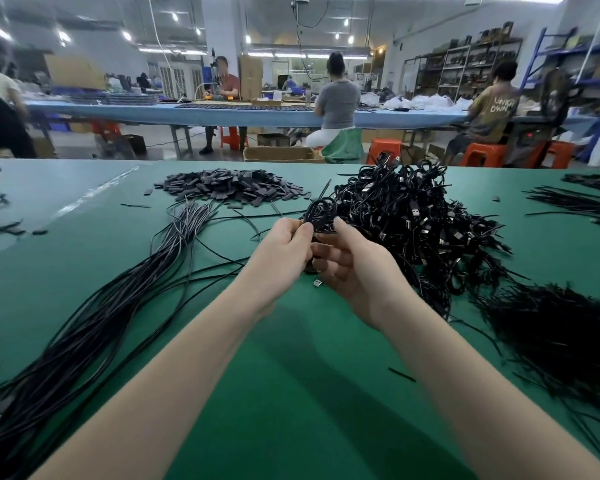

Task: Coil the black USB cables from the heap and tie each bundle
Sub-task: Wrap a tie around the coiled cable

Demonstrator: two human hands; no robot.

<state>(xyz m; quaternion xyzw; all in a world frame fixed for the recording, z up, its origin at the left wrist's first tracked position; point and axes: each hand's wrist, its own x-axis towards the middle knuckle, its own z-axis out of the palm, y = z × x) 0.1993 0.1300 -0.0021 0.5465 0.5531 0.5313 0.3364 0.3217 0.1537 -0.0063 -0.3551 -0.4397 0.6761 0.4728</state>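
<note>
A small coil of black USB cable (321,213) is held up over the green table (291,393), near the middle. My left hand (280,252) pinches its left side between thumb and fingers. My right hand (352,265) grips its lower right side, thumb pointing up along the coil. A silver USB plug (317,282) hangs just below my hands. A long sheaf of uncoiled black cables (118,306) runs from the near left toward the centre. A big heap of coiled, tied cables (416,223) lies right behind my hands.
A mound of small dark flat pieces (232,187) sits at the back centre. Thin black tie strips (568,334) are piled at the near right, with more strips (575,202) at the far right. Beyond the table edge, people sit at a blue bench.
</note>
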